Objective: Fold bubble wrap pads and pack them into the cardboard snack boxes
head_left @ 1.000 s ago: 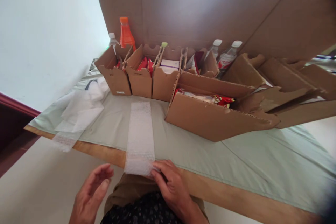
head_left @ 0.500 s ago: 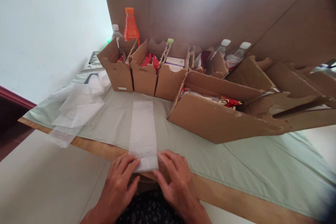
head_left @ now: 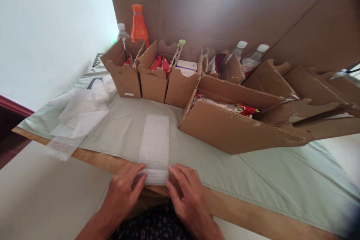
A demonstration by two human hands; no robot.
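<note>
A strip of bubble wrap [head_left: 154,140] lies lengthwise on the green cloth, its near end folded over into a thick flap at the table edge. My left hand [head_left: 123,187] pinches the left side of that flap between thumb and fingers. On the opposite side, my right hand [head_left: 187,191] grips the flap's right edge with its thumb and fingertips. Whether anything lies inside the fold cannot be made out.
More bubble wrap [head_left: 81,114] is heaped to the left. Behind stand cardboard boxes [head_left: 153,86] with snack packets, and a larger carton [head_left: 239,131] at right. An orange bottle [head_left: 139,26] and clear bottles [head_left: 253,60] rise behind them, before a cardboard wall [head_left: 213,11].
The strip's far end has come nearer to me and slightly right. The near end is now folded into a more distinct flap. My left hand's thumb has closed up to the flap.
</note>
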